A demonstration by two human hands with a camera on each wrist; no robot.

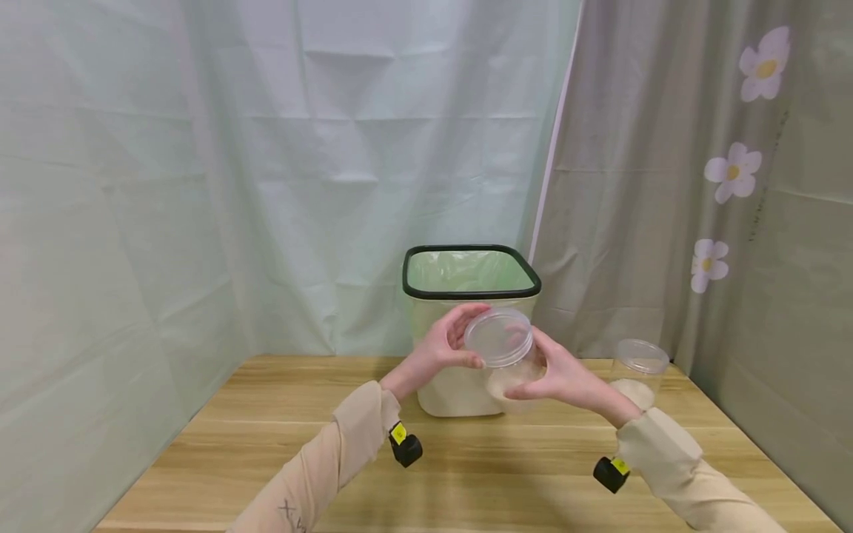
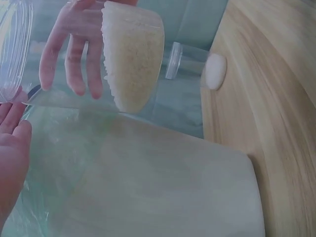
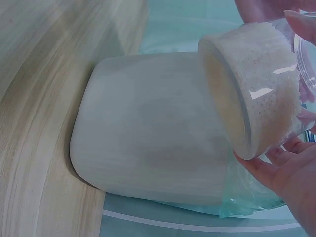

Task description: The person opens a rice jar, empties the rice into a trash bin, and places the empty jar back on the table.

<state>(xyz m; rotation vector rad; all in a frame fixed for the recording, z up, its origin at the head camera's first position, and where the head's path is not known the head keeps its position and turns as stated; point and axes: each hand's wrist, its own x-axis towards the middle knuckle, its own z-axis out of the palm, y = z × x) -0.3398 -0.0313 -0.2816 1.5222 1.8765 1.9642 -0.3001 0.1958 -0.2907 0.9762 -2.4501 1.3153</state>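
Note:
A clear plastic jar (image 1: 501,379) with whitish, rice-like grains in its lower part is held in front of the bin, above the table. My right hand (image 1: 563,376) grips the jar's body from the right. On the left side, my left hand (image 1: 443,348) holds the clear screw lid (image 1: 498,337) at its edge, thumb in front and fingers behind. The lid sits at the jar's top, tilted toward the head camera. In the right wrist view, the grains (image 3: 266,84) fill the bottom of the jar.
Just behind the hands stands a pale bin (image 1: 440,396) with a black rim and a greenish liner (image 1: 460,272). A second clear lidded jar (image 1: 641,357) with white contents stands on the wooden table (image 1: 286,400) at the right. Curtains (image 1: 373,185) hang behind.

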